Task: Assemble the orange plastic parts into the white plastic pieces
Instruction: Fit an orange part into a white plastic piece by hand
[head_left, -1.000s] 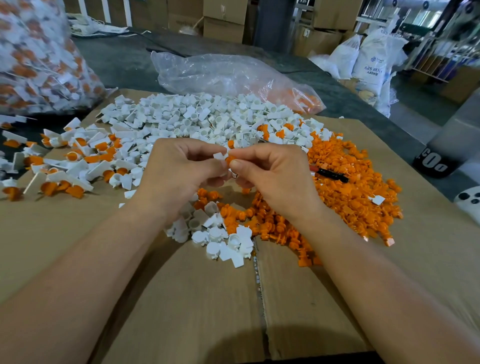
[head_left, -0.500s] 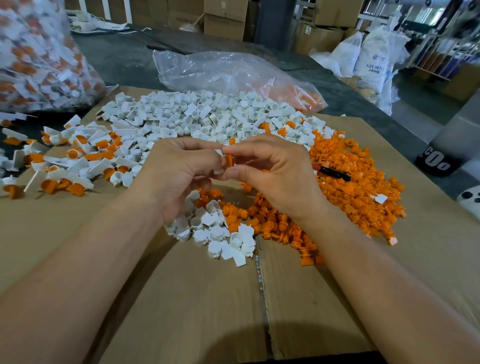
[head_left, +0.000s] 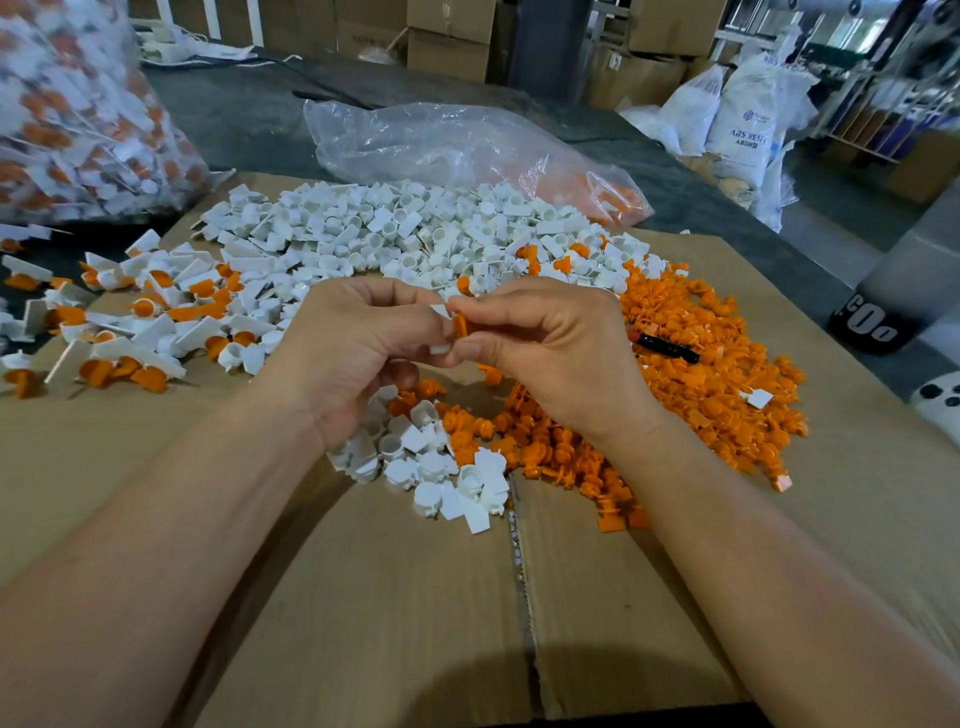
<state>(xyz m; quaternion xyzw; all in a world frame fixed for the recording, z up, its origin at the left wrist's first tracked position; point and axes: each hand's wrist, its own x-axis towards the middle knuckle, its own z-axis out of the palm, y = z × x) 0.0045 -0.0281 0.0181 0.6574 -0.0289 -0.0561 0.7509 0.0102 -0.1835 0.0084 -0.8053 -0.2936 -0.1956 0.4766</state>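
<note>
Your left hand (head_left: 358, 358) has its fingers curled round a small white piece (head_left: 439, 349), and your right hand (head_left: 550, 358) pinches an orange part (head_left: 460, 326) between thumb and forefinger, right up against that white piece. Your fingertips hide the joint, so you cannot tell how far the part sits in. Both hands meet above the middle of the cardboard-covered surface (head_left: 389, 597). Directly beneath them lies a small heap of white pieces (head_left: 441, 467), touching the big spread of loose orange parts (head_left: 701, 374) on your right, where a black pen-like object (head_left: 667, 349) lies on top. Behind your hands is the wide pile of white pieces (head_left: 415, 234), and assembled pieces (head_left: 130, 322) lie scattered to your left. A crumpled clear plastic bag (head_left: 441, 140) sits beyond the pile, and a full bag of white-and-orange parts (head_left: 67, 119) stands at the far left.
</note>
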